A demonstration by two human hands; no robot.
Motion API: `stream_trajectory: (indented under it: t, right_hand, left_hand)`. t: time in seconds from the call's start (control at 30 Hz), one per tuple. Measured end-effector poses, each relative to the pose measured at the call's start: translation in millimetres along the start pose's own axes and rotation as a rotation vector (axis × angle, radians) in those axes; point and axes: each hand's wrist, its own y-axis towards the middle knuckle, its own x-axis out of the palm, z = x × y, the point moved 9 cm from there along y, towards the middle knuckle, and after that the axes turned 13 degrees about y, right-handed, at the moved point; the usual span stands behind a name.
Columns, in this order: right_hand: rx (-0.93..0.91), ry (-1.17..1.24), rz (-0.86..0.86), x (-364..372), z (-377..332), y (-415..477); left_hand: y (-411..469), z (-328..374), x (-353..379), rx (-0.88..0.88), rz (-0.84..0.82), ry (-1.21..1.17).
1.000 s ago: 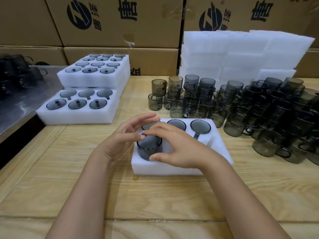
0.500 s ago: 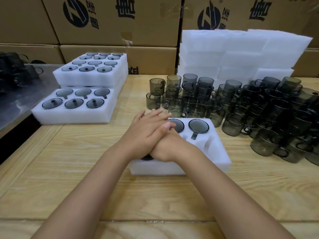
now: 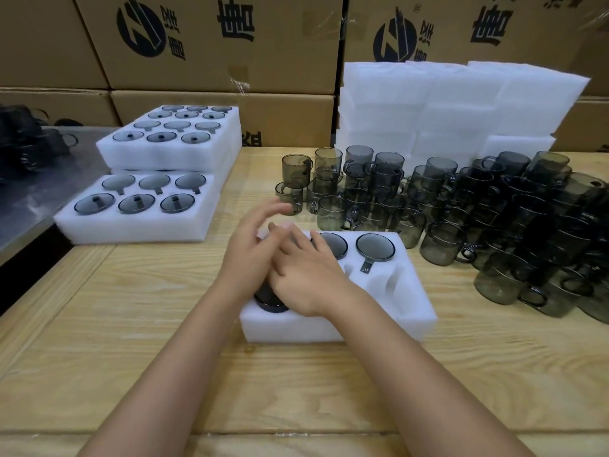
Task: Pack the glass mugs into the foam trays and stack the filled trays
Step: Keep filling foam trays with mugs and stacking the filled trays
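The right grip (image 3: pixel 306 278) lies palm down with its fingers straight and spread, holding nothing, over a dark glass mug (image 3: pixel 268 300) that sits in the near-left pocket of the foam tray (image 3: pixel 329 328). The left grip (image 3: pixel 250 252) overlaps it from the left, also loose, with its blurred fingers stretched out toward the far side. Only the mug's near rim shows under the two palms, and whether the left palm touches the mug cannot be told. In the tray's far row two more seated mugs (image 3: pixel 375 247) show round and dark, one handle lying in its slot, while the near pockets to the right stand bare. The tray rests on the wooden tabletop (image 3: pixel 131 341). Just beyond it and to the right crowd the loose mugs (image 3: pixel 428 199), some stacked on others. To the left stand the filled trays (image 3: pixel 148 222), a smaller stack set on the lower tray's far half. Behind the loose mugs rises a pile of empty foam trays (image 3: pixel 461 103), and cardboard boxes (image 3: pixel 197 37) wall the back.
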Motion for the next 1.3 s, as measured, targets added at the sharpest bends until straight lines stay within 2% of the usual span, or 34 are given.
stream_trajectory:
  t: [0.07, 0.17, 0.27, 0.33, 0.47, 0.53, 0.67, 0.8, 0.9, 1.07, 1.3]
  right_hand:
    - [0.024, 0.040, 0.014, 2, 3, 3]
    - [0.039, 0.038, 0.023, 2, 4, 5]
    - [0.020, 0.145, 0.138, -15, -1, -1]
    - [-0.011, 0.154, 0.347, -41, -4, -14]
    - [0.038, -0.016, 0.969, -117, 21, -78]
    - [0.215, -0.069, 1.060, -139, 59, -106]
    - [0.759, -0.121, 0.907, -146, 146, -150]
    - [1.053, -0.053, 0.694, -127, 183, -169]
    - [1.104, -0.050, 0.611, -121, 187, -167]
    - [1.086, -0.084, 0.597, -125, 176, -165]
    - [0.966, -0.136, 0.531, -115, 153, -142]
  left_hand:
    - [-1, -29, -12, -0.182, 0.121, -0.254]
    - [-5, -64, -5, -0.393, 0.097, -0.519]
    - [-5, -67, 2, -0.402, 0.039, -0.588]
    - [-5, -71, 5, -0.393, 0.013, -0.564]
    - [-3, -76, 5, -0.404, 0.000, -0.528]
    - [-1, -76, 4, -0.395, 0.006, -0.510]
    - [0, -78, 4, -0.376, 0.010, -0.478]
    - [0, -80, 5, -0.375, 0.005, -0.488]
    - [1, -79, 5, -0.368, 0.006, -0.488]
    - [1, -77, 5, -0.366, 0.010, -0.482]
    - [-1, -77, 5, -0.381, 0.008, -0.480]
